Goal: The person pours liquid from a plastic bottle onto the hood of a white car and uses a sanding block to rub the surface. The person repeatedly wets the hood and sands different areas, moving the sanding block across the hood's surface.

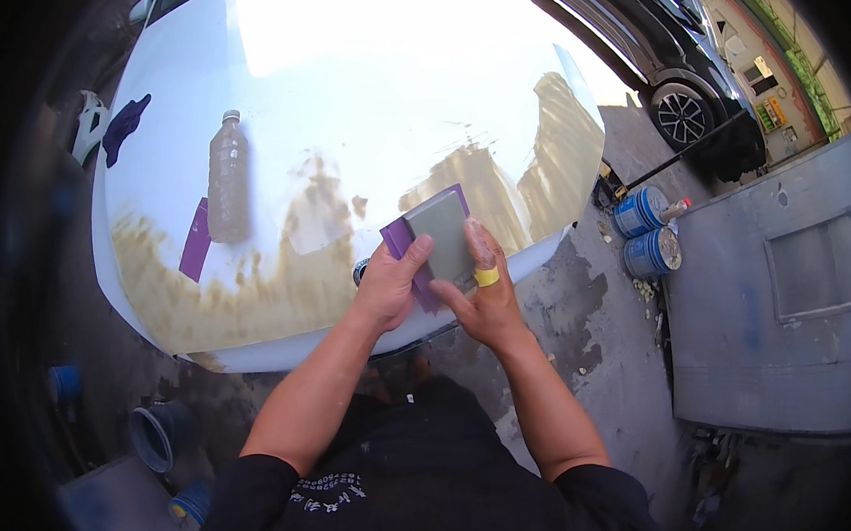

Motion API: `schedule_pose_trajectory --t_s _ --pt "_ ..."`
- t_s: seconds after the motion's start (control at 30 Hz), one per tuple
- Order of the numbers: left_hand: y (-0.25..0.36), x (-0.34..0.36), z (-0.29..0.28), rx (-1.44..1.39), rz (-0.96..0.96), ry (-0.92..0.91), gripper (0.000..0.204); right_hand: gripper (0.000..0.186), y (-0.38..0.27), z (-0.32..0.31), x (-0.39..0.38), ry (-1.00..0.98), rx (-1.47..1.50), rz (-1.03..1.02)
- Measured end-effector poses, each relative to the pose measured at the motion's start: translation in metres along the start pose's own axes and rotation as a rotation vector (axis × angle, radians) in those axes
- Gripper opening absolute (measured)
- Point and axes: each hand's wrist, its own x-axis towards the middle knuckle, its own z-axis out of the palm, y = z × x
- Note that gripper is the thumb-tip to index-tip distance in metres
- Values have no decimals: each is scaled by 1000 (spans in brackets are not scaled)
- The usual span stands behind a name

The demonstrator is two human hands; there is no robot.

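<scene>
My left hand grips the left side of a grey rectangular block with purple sheet, likely sandpaper, behind it, thumb over the sheet. My right hand holds the block's right side, a yellow band round one finger. They are over a white car hood with yellowish-brown smeared areas along its front and right. On the hood, left of my hands, a plastic bottle of cloudy liquid stands beside a purple sheet. A dark cloth lies near the hood's left edge.
A dark car with a visible wheel is at upper right. Blue-and-white buckets stand right of the hood beside a large grey panel. A dark bucket and blue containers are on the floor at lower left.
</scene>
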Motion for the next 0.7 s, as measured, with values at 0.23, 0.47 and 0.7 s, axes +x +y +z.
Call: schedule_pose_trajectory --t_s 0.23,0.47,0.7 --pt "-15 -37 4 32 -93 -175 40 82 -39 -23 -47 92 -105 93" --pt "-40 -63 38 56 -194 -288 40 72 -29 -57 -91 299 615 449" --pt "-83 -82 70 139 -267 -349 41 54 -12 -107 -146 403 693 511"
